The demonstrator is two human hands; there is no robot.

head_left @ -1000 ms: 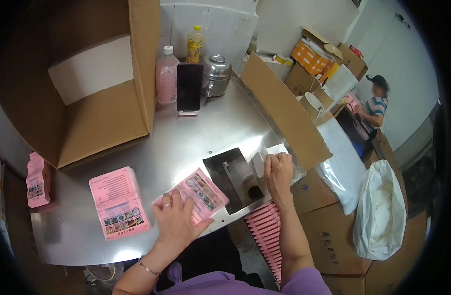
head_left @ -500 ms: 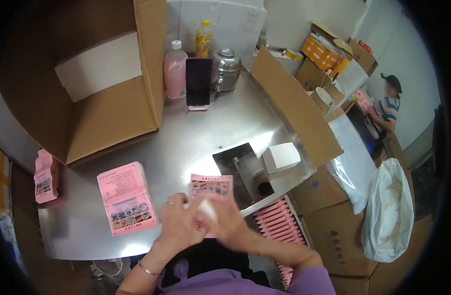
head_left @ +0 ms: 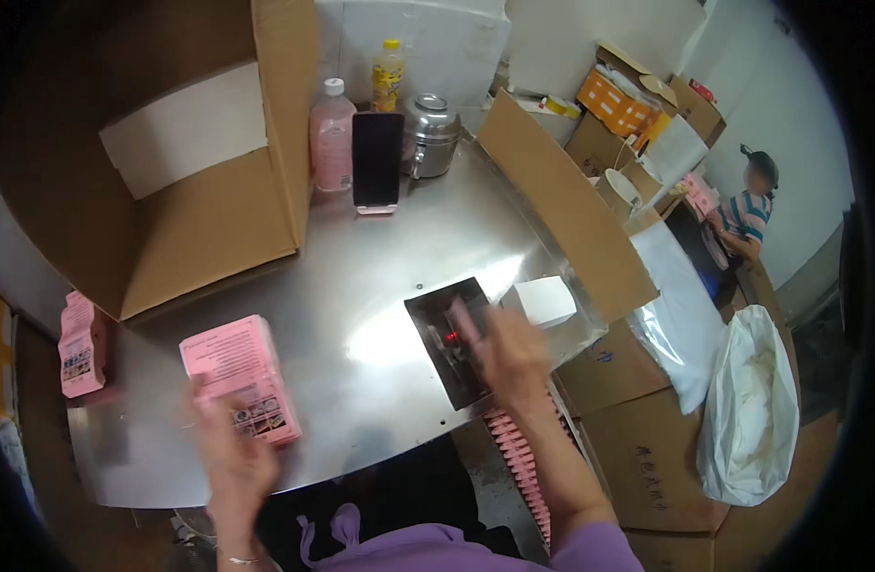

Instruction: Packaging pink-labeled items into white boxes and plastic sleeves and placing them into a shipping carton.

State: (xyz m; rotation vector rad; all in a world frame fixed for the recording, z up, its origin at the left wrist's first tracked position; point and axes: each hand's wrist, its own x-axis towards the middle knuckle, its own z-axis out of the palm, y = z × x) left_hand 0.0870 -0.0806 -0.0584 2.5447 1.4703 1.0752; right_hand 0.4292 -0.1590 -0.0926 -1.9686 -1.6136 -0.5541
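Note:
A stack of pink printed paper sheets (head_left: 230,357) lies on the left part of the metal table. My left hand (head_left: 235,467) reaches over its near end, blurred, with fingers apart and no object visible in them. My right hand (head_left: 516,360) is above a black rectangular device (head_left: 447,367) set in the tabletop, where small red lights show. A narrow pink folded paper (head_left: 466,319), blurred, sticks out from my right fingers over the device. A small white box (head_left: 544,300) stands just beyond that hand.
A large open cardboard box (head_left: 209,219) stands at the back left, with a pink bundle (head_left: 80,348) beside it. A phone (head_left: 376,162), bottles and a metal pot (head_left: 432,133) stand at the back. Below the right edge is a carton of pink packets (head_left: 514,448). Another person (head_left: 744,214) sits far right.
My hands have parted from the middle. The left moved to the pink stack, the right to the black device with a pink folded paper. The pink sheet at the front middle is gone from there.

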